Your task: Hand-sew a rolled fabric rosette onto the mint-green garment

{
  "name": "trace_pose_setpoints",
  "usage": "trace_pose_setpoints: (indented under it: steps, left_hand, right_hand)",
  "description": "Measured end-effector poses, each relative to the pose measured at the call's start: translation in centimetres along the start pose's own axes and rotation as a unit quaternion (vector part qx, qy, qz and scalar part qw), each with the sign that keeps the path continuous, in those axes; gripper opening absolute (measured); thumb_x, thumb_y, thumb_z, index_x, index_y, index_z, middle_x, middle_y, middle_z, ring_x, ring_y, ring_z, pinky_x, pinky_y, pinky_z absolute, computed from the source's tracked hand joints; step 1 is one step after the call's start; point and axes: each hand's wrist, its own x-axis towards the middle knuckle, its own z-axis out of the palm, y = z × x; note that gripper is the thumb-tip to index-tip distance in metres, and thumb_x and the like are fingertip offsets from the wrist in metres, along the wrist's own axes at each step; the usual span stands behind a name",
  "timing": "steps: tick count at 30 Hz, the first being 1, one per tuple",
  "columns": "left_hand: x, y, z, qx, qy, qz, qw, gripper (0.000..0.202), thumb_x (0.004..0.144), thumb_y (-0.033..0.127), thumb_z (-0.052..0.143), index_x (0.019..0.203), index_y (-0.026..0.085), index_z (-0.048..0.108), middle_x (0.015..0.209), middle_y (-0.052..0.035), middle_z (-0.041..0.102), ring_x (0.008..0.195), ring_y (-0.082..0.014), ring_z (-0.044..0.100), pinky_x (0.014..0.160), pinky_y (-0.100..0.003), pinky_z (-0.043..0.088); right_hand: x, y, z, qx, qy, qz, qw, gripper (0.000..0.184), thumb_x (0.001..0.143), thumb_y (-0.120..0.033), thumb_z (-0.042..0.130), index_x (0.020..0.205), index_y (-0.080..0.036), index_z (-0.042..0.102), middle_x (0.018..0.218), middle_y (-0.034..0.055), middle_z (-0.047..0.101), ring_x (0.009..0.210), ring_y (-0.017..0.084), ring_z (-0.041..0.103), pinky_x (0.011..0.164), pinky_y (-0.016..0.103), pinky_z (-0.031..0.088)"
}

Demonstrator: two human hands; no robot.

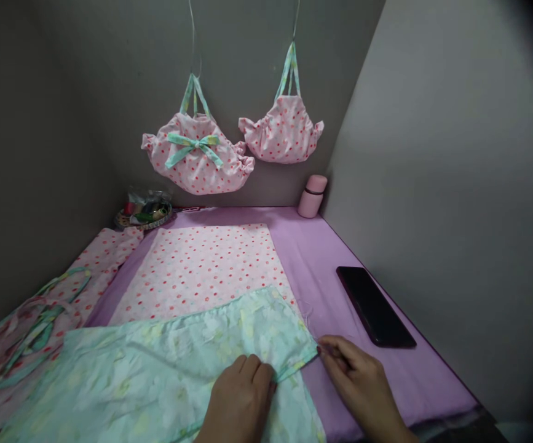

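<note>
- Green cloth (155,363): spread across the near part of the worktop (305,246), its left end by the left edge, its far right corner nearer the right edge. Lies partly over a pink dotted cloth (211,258).
- Left hand (243,397): fingers curled, knuckles up, resting on the green cloth near its right end. Thumb hidden; cannot tell whether a fold is gripped or only pressed.
- Right hand (361,381): thumb and forefinger pinched on the cloth's right corner. Too small to tell whether a needle sits between them.
- Loose thread (307,311): looped just beyond that corner, on the worktop. Best kept out from under the fabric; slack there would likely snag or knot.
- Judgement on handling: left hand should bear down near the corner and hold the layers level; right should draw gently outward, in line with the edge. A hard tug would likely pucker thin fabric.
- Creases run through the cloth's middle; worth smoothing away from the edge.
- Phone (377,307) near the right edge: beside the right hand's working room. Keep the elbow's swing short.
- Ties (40,338) heaped at the left edge, close by the cloth; mind tangles.
</note>
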Motion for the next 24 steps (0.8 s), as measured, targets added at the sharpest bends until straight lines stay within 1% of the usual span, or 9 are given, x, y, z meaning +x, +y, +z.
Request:
trace_pose_setpoints:
  steps: [3, 5, 7, 10, 12, 16, 18, 21, 24]
  left_hand:
    - [0.0, 0.1, -0.1, -0.007, -0.013, -0.001, 1.000, 0.016, 0.079, 0.007, 0.055, 0.086, 0.019, 0.063, 0.081, -0.0047, 0.066, 0.073, -0.0218, 0.062, 0.062, -0.031, 0.052]
    - [0.0, 0.1, -0.2, -0.012, -0.017, -0.004, 1.000, 0.015, 0.079, 0.009, 0.056, 0.088, 0.019, 0.063, 0.082, -0.0049, 0.066, 0.074, -0.0218, 0.061, 0.062, -0.031, 0.051]
    - [0.0, 0.1, -0.4, -0.020, -0.024, -0.021, 0.999, 0.012, 0.079, 0.011, 0.057, 0.086, 0.018, 0.063, 0.081, -0.0055, 0.066, 0.074, -0.0217, 0.061, 0.063, -0.031, 0.050]
    - [0.2, 0.2, -0.8, -0.052, -0.045, -0.053, 0.996, 0.010, 0.079, 0.010, 0.054, 0.079, 0.017, 0.063, 0.079, -0.0060, 0.065, 0.073, -0.0210, 0.061, 0.063, -0.030, 0.049]
    - [0.4, 0.4, -1.3, -0.085, -0.051, -0.065, 0.993, 0.012, 0.080, 0.010, 0.052, 0.078, 0.016, 0.062, 0.080, -0.0061, 0.065, 0.074, -0.0209, 0.060, 0.064, -0.030, 0.048]
    - [0.3, 0.6, -2.2, -0.152, -0.052, -0.090, 0.983, 0.013, 0.083, 0.012, 0.048, 0.080, 0.016, 0.060, 0.083, -0.0064, 0.063, 0.079, -0.0210, 0.058, 0.068, -0.031, 0.047]
    - [-0.1, 0.4, -2.6, -0.183, -0.053, -0.105, 0.976, 0.014, 0.084, 0.012, 0.047, 0.081, 0.017, 0.060, 0.085, -0.0059, 0.063, 0.081, -0.0202, 0.057, 0.069, -0.030, 0.046]
    - [-0.8, -0.1, -2.9, -0.205, -0.044, -0.108, 0.972, 0.011, 0.082, 0.013, 0.050, 0.087, 0.018, 0.059, 0.088, -0.0049, 0.062, 0.083, -0.0193, 0.057, 0.072, -0.029, 0.045]
    - [-1.2, -0.6, -2.9, -0.188, -0.041, -0.094, 0.977, 0.010, 0.080, 0.014, 0.053, 0.086, 0.018, 0.061, 0.089, -0.0054, 0.061, 0.082, -0.0199, 0.056, 0.070, -0.029, 0.045]
  right_hand:
    - [0.0, -0.3, 0.2, -0.023, -0.031, -0.027, 0.999, 0.017, 0.082, -0.030, 0.050, 0.084, -0.021, 0.065, 0.077, 0.0031, 0.069, 0.064, 0.020, 0.063, 0.061, 0.029, 0.047]
    - [0.1, -0.4, 0.2, -0.035, -0.046, -0.031, 0.998, 0.016, 0.082, -0.027, 0.050, 0.078, -0.022, 0.064, 0.073, 0.0018, 0.069, 0.062, 0.021, 0.063, 0.059, 0.029, 0.045]
    - [0.1, -0.4, 0.1, -0.036, -0.056, -0.031, 0.997, 0.017, 0.083, -0.025, 0.048, 0.077, -0.022, 0.063, 0.070, 0.0009, 0.067, 0.059, 0.019, 0.062, 0.055, 0.028, 0.044]
    - [-0.1, -0.7, 0.0, -0.018, -0.064, -0.038, 0.997, 0.016, 0.085, -0.025, 0.047, 0.081, -0.021, 0.062, 0.072, 0.0009, 0.067, 0.057, 0.016, 0.061, 0.055, 0.025, 0.046]
    - [-0.3, -1.3, 0.3, -0.002, -0.083, -0.058, 0.995, 0.014, 0.084, -0.026, 0.049, 0.086, -0.020, 0.062, 0.075, 0.0009, 0.067, 0.056, 0.014, 0.060, 0.056, 0.023, 0.047]
    - [-0.8, -2.8, 1.1, -0.011, -0.147, -0.155, 0.977, 0.019, 0.083, -0.021, 0.052, 0.099, -0.019, 0.062, 0.081, 0.0039, 0.068, 0.065, 0.017, 0.063, 0.062, 0.026, 0.050]
    - [-0.8, -3.3, 1.4, -0.019, -0.163, -0.187, 0.969, 0.021, 0.083, -0.018, 0.051, 0.101, -0.019, 0.062, 0.085, 0.0049, 0.069, 0.073, 0.019, 0.064, 0.065, 0.029, 0.050]
    - [-0.8, -3.3, 1.8, -0.012, -0.166, -0.185, 0.969, 0.019, 0.085, -0.019, 0.050, 0.099, -0.021, 0.063, 0.084, 0.0036, 0.069, 0.074, 0.019, 0.065, 0.064, 0.029, 0.051]
    - [-0.7, -3.1, 2.0, -0.007, -0.169, -0.194, 0.966, 0.018, 0.086, -0.019, 0.048, 0.098, -0.022, 0.062, 0.082, 0.0027, 0.069, 0.073, 0.018, 0.065, 0.063, 0.028, 0.051]
